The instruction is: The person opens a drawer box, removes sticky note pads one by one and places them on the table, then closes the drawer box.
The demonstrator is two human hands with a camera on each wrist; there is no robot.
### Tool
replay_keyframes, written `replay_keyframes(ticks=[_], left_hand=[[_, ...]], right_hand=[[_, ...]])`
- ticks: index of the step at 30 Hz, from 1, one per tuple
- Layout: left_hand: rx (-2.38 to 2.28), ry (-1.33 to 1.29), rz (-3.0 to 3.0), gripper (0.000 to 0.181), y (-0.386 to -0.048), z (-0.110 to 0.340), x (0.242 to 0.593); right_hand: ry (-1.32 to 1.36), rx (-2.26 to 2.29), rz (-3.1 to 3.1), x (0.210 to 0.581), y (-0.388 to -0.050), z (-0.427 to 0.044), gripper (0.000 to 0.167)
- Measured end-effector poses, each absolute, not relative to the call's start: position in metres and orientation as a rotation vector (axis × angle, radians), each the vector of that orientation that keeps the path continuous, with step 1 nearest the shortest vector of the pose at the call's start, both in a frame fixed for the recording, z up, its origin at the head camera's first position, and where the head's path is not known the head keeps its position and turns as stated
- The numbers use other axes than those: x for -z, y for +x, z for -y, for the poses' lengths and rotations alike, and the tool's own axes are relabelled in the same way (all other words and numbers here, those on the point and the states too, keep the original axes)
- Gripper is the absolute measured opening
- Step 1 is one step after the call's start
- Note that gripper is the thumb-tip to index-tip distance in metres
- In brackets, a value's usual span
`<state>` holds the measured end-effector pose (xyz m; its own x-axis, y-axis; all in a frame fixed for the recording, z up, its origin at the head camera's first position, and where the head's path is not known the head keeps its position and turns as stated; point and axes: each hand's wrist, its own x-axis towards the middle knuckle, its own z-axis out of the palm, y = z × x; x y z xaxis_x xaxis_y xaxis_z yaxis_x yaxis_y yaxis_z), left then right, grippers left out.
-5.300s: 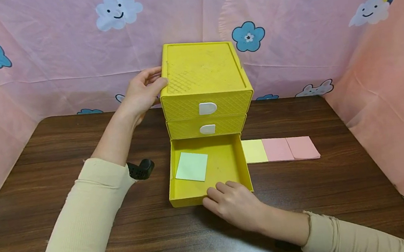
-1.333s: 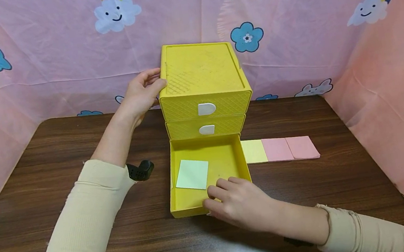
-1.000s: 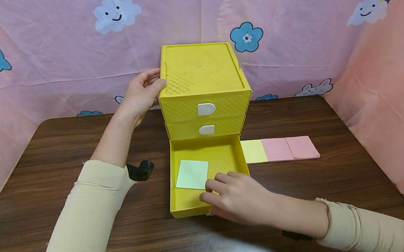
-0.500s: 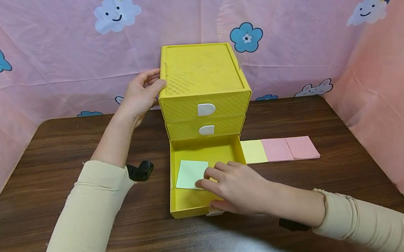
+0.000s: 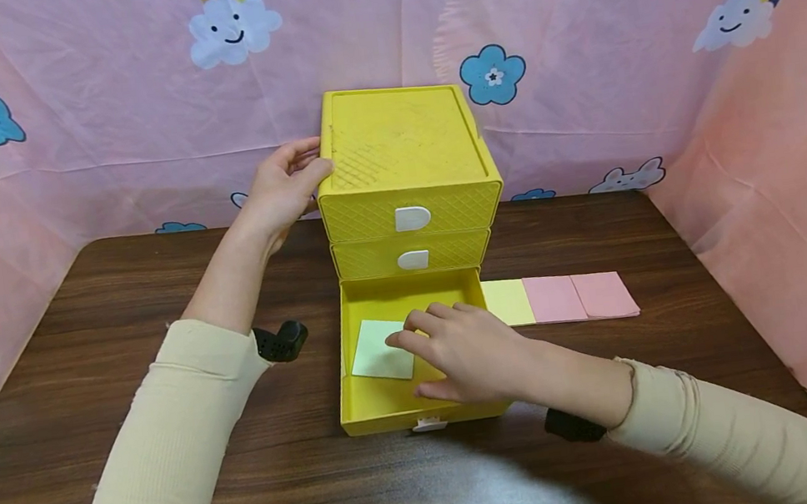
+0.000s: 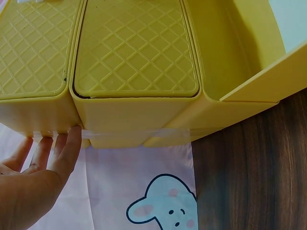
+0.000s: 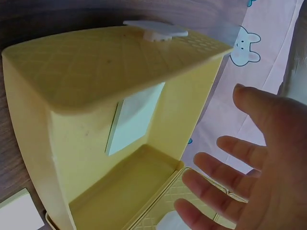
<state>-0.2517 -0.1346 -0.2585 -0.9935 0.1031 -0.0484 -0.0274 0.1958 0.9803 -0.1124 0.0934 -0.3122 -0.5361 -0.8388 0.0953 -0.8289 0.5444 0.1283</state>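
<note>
A yellow drawer unit [image 5: 405,138] stands mid-table in the head view, its bottom drawer [image 5: 384,404] pulled out. Inside that drawer lies a pale green sticky note pad [image 5: 373,355], partly covered by my right fingers; the right wrist view shows its thickness. My left hand [image 5: 282,184] rests against the unit's upper left side, fingers extended along the wall in the left wrist view. Over the drawer hovers my right hand [image 5: 465,354], fingers spread and holding nothing, apart from the white handle [image 5: 429,424] on the drawer front.
A yellow pad [image 5: 508,303] and two pink pads [image 5: 555,299] lie in a row on the brown table [image 5: 251,489], right of the drawer. Both upper drawers are closed. A patterned pink cloth [image 5: 127,92] hangs behind and at the sides.
The bottom drawer came out a little further, and the green pad came forward with it. My right hand then released the drawer front and moved inward over the drawer. My left hand stayed put.
</note>
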Motion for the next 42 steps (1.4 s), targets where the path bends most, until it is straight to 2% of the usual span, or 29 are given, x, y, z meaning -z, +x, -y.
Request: replay_keyframes(ticks=[16,42], left_hand=[[-1.927,0.094,-2.355,0.053,-0.251,0.135,0.259],[-1.904,0.093,-2.351,0.054,-0.25,0.135,0.258]], right_hand=[[1.338,0.162,2.805,0.312,-0.133,-0.083,0.059],[1.182,0.455,3.177,0.328,-0.155,-0.059,0.082]])
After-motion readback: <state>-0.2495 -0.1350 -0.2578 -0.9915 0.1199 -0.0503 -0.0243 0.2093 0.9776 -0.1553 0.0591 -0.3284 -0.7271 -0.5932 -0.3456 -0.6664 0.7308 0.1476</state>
